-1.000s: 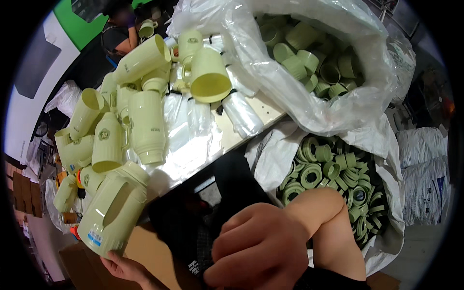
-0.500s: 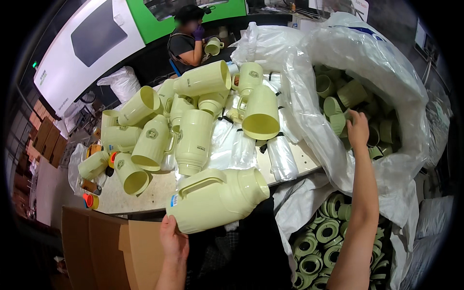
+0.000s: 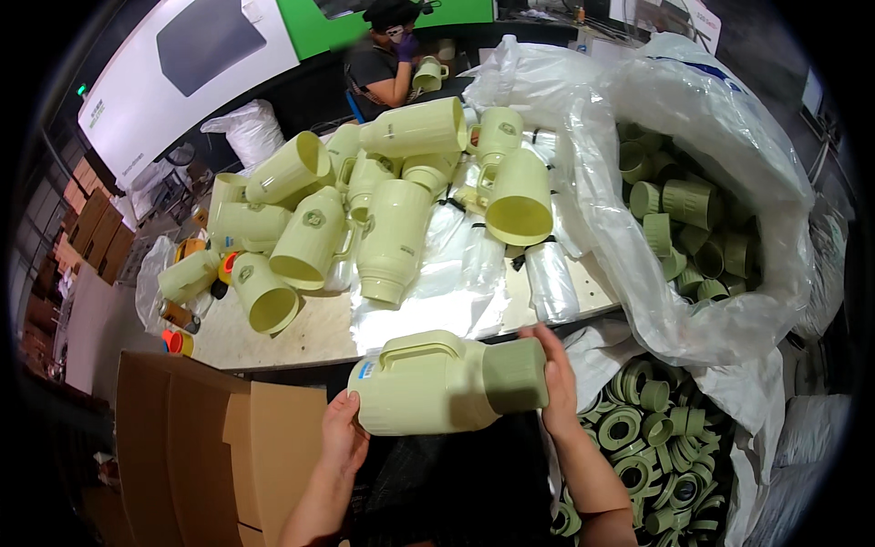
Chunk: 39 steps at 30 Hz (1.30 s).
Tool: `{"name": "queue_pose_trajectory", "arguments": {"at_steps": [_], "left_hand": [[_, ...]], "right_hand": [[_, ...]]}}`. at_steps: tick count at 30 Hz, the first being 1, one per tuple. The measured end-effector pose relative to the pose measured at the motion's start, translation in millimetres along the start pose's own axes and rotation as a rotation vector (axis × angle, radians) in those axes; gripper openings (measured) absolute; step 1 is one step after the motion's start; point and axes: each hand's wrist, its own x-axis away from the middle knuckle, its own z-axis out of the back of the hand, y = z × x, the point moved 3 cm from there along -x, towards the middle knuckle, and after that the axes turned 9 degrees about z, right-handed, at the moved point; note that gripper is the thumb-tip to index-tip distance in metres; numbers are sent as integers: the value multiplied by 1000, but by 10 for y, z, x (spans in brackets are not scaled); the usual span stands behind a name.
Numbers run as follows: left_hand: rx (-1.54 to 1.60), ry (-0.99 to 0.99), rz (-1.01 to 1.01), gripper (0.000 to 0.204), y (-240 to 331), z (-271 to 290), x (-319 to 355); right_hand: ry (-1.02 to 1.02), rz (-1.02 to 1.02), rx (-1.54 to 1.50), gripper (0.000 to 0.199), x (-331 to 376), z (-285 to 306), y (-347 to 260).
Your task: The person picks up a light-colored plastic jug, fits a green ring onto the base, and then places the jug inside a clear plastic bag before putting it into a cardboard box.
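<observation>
A pale green thermos flask (image 3: 419,392) lies sideways in front of me, its handle on the upper side and a blue sticker near its base. My left hand (image 3: 343,428) grips the base end. Over the neck at the other end sits a darker green cup lid (image 3: 515,376), and my right hand (image 3: 558,383) is wrapped round its outer end. How far the lid goes onto the neck cannot be seen. Just beyond, another thermos body (image 3: 390,242) lies on the table (image 3: 273,351) among several more pale green bodies.
At right, a big clear plastic bag (image 3: 597,228) holds many green cup lids (image 3: 690,202). Below it, a white sack (image 3: 743,401) contains green rings and caps. An open cardboard box (image 3: 182,447) stands lower left. Across the table, a person (image 3: 387,68) holds a similar flask body.
My right hand has come out of the plastic bag with a green cup lid and brought it onto the flask's neck. My left hand still holds the flask, now turned more level.
</observation>
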Motion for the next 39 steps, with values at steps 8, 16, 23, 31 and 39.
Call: {"name": "queue_pose_trajectory", "arguments": {"at_steps": [8, 16, 23, 31, 39], "left_hand": [[-270, 17, -615, 36, 216, -269, 260], [-137, -219, -183, 53, 722, -417, -472], [-1050, -462, -370, 67, -289, -734, -641], [-1491, -198, -365, 72, -246, -616, 506], [-1089, -323, -400, 46, -289, -297, 185]], "right_hand": [[17, 238, 175, 68, 359, -19, -77], [-346, 145, 332, 45, 1244, 122, -286], [426, -646, 1105, 54, 1592, 2501, 1461], [544, -1088, 1352, 78, 1980, 2946, 1932], [835, -406, 635, 48, 1958, 3023, 1301]]}}
